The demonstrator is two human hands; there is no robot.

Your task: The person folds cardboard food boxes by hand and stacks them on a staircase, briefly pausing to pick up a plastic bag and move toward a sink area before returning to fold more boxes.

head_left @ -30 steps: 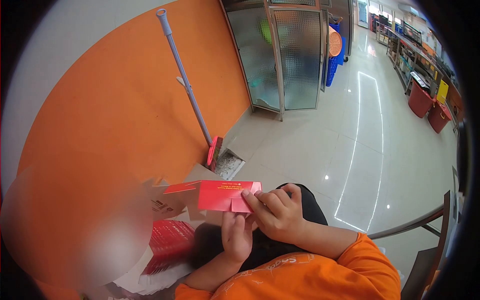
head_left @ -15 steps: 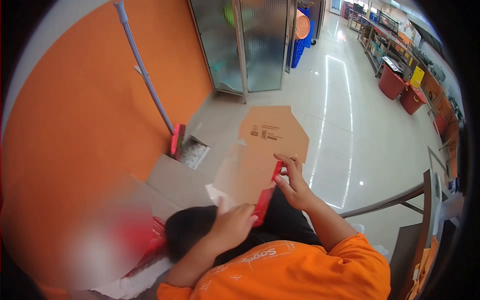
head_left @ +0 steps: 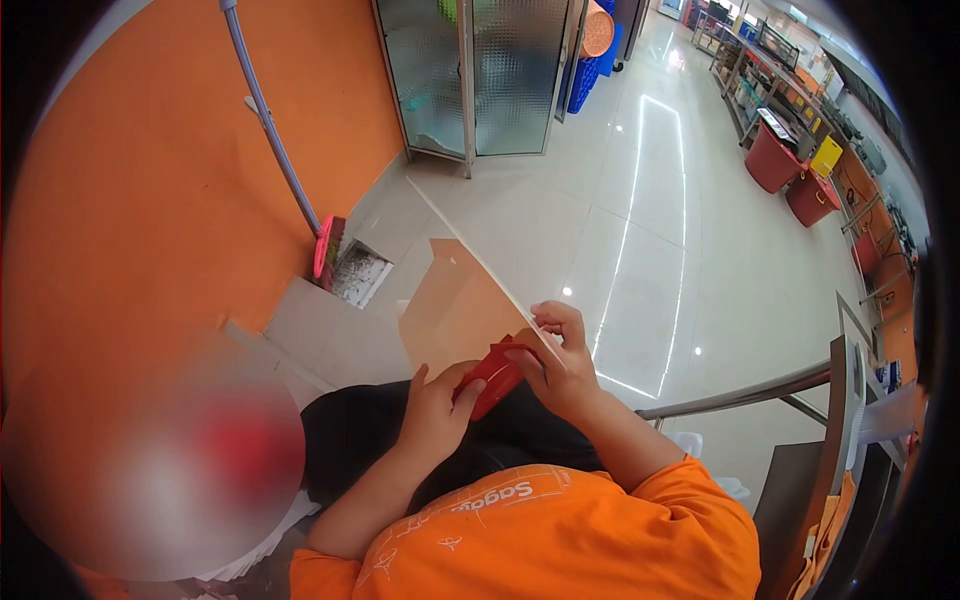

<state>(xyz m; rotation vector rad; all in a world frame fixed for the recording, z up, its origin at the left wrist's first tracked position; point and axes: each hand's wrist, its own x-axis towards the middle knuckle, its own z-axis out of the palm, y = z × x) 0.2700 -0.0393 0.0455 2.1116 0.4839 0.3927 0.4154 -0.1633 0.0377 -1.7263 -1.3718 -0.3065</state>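
Between the 2 hands, a flat cardboard carton blank (head_left: 455,310), red outside and brown inside, tilts up. Left hand (head_left: 432,418) grips its lower red edge; right hand (head_left: 560,365) pinches the adjacent corner.

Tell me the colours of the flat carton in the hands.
Red outside, plain brown inside: carton, seen from the head camera.

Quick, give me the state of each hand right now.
Left hand: closed on the lower end of the red cardboard box blank.
Right hand: closed, pinching the blank's edge near its red fold.
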